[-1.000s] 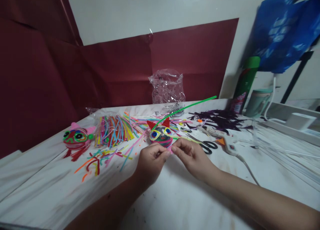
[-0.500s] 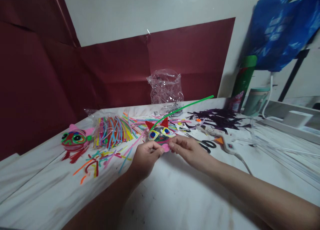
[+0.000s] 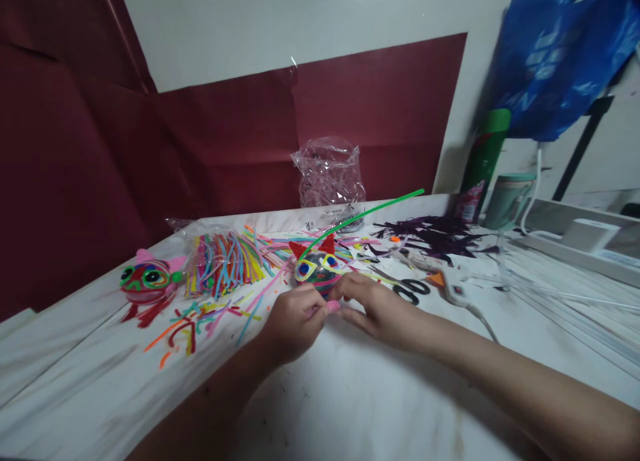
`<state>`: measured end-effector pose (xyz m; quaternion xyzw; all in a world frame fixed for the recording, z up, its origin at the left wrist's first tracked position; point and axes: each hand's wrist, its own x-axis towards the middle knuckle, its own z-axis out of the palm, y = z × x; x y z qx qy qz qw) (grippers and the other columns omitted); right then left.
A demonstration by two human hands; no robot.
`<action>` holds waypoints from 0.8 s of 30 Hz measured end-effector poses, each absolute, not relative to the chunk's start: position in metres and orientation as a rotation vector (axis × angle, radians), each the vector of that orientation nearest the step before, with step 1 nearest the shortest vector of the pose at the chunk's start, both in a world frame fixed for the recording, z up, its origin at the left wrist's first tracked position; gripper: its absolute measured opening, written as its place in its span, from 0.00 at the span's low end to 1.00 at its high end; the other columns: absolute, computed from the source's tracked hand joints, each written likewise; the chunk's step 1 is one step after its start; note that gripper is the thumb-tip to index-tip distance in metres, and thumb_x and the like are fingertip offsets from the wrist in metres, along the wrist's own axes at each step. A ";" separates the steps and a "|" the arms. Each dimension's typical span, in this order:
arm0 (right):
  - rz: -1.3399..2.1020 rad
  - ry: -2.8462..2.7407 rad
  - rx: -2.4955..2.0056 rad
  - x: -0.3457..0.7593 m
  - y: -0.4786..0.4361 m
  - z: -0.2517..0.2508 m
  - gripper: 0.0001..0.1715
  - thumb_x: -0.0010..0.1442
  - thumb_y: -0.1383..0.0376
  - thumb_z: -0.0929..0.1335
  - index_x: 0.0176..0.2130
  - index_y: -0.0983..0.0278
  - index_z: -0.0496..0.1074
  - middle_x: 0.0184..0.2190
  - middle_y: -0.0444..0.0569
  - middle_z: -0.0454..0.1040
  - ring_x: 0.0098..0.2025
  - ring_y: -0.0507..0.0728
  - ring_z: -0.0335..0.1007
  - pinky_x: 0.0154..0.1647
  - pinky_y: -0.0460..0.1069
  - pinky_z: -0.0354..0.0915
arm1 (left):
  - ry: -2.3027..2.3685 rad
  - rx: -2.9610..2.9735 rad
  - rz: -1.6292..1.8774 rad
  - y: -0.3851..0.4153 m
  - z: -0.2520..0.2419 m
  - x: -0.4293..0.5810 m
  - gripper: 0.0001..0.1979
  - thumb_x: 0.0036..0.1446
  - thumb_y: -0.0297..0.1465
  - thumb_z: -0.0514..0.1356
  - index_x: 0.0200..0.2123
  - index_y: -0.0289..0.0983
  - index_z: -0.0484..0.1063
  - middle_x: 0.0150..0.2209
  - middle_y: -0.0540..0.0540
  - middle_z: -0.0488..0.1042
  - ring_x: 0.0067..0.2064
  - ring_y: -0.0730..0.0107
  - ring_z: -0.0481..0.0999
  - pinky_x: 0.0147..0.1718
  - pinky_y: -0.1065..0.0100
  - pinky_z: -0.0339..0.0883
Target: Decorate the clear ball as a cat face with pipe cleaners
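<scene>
At the middle of the head view, my left hand (image 3: 293, 321) is closed in a pinch on a small pink pipe-cleaner coil (image 3: 333, 306). My right hand (image 3: 373, 305) is close beside it, thumb and forefinger apart at the coil's right edge; whether they touch it is hard to tell. Just behind both hands sits a dark round cat-like head (image 3: 323, 266) with red pointed ears, yellow-and-white rimmed blue eyes and a pink band. A long green pipe cleaner (image 3: 370, 212) sticks up from it to the right. My hands hide its lower part.
A similar finished-looking red and pink figure (image 3: 145, 281) stands at left, by a bag of coloured pipe cleaners (image 3: 225, 264). Cut pieces (image 3: 190, 327) lie in front. To the right are black scissors (image 3: 413, 289), a glue gun (image 3: 455, 291) and purple shreds (image 3: 435, 234).
The pink coil has tipped from facing me to nearly edge-on and sits slightly lower. My right thumb and forefinger have spread apart. The view has shifted slightly.
</scene>
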<state>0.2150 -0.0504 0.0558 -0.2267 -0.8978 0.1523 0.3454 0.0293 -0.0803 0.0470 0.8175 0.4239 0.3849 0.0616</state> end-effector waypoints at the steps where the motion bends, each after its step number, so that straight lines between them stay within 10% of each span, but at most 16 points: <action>1: 0.266 -2.372 -0.545 0.215 -0.050 0.054 0.09 0.62 0.65 0.62 0.33 0.65 0.70 0.32 0.54 0.72 0.35 0.58 0.66 0.37 0.51 0.63 | 1.243 2.624 1.150 -0.080 0.045 0.028 0.13 0.55 0.27 0.53 0.19 0.36 0.65 0.20 0.51 0.62 0.24 0.75 0.62 0.24 0.72 0.55; 10: 0.009 -2.480 -0.430 0.213 -0.043 0.041 0.12 0.62 0.68 0.62 0.28 0.65 0.70 0.27 0.53 0.72 0.30 0.57 0.64 0.32 0.50 0.62 | 1.177 2.780 1.080 -0.083 0.041 0.029 0.11 0.53 0.23 0.52 0.20 0.36 0.65 0.20 0.51 0.64 0.23 0.75 0.63 0.23 0.72 0.54; 24: 0.695 -1.978 -0.753 0.206 -0.059 0.054 0.12 0.59 0.63 0.64 0.25 0.64 0.67 0.22 0.45 0.69 0.26 0.52 0.63 0.28 0.46 0.58 | 1.164 1.556 1.276 -0.082 0.049 0.036 0.11 0.46 0.36 0.62 0.21 0.34 0.71 0.14 0.55 0.59 0.18 0.79 0.56 0.18 0.73 0.50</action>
